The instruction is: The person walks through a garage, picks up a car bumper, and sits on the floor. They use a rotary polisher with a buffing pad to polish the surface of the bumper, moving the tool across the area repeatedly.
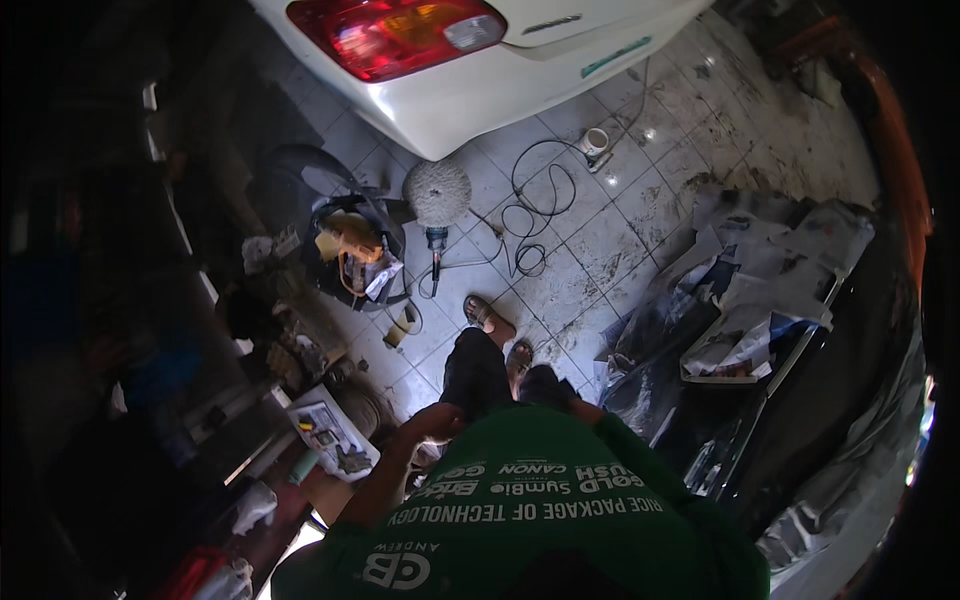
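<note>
You are standing on tiled floor (600, 240), looking down. Your left hand (437, 420) is resting on hip, fingers curled, holding nothing. Your right hand is hiding behind green shirt (540, 500); cannot tell its fingers. Polisher (437, 200) is lying on floor ahead, beside tool bag (355, 250), under white car (450, 70).

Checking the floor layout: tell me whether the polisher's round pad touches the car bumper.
Apart. The head view shows bare tile between the polisher pad and the white car bumper.

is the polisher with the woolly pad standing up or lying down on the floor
Lying down. The polisher rests flat on the tiled floor, pad toward the white car, handle pointing toward the person's feet, its cable loosely coiled beside it.
</note>
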{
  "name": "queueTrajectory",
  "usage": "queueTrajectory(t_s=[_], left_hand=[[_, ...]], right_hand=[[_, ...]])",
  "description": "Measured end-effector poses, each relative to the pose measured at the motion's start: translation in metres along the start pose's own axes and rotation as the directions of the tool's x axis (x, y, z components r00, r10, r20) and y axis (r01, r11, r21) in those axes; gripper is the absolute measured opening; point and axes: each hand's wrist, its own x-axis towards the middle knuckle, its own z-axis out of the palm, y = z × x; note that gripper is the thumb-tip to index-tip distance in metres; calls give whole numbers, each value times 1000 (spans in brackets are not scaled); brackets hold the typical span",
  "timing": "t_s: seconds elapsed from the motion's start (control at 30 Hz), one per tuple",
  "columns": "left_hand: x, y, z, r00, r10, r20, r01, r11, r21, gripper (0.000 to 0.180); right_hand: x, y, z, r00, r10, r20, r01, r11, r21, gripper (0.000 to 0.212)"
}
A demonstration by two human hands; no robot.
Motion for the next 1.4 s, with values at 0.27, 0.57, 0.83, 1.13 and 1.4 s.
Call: queueTrajectory(t_s=[0.27, 0.57, 0.83, 1.13, 1.4], left_hand=[[63, -60, -49, 776, 104, 622, -142, 990, 13, 22], [407, -257, -280, 995, 88, -48, -34, 747, 664, 37], [551, -265, -433, 991, 55, -124, 104, 279, 954, 101], [614, -268, -497, 957, 289, 28, -113, 281, 953, 81], [643, -248, -500, 993, 113, 42, -41, -8, 999, 75]], right_hand=[[19, -46, 203, 998, -55, 10, 46, 908, 416, 39], [132, -187, 165, 930, 75, 359, -355, 439, 826, 50], [176, -118, 170, 579, 768, -275, 82, 280, 956, 57], [-17, 42, 187, -781, 332, -529, -474, 235, 848, 106], [-26, 99, 221, -846, 175, -503, -502, 51, 863, 110]])
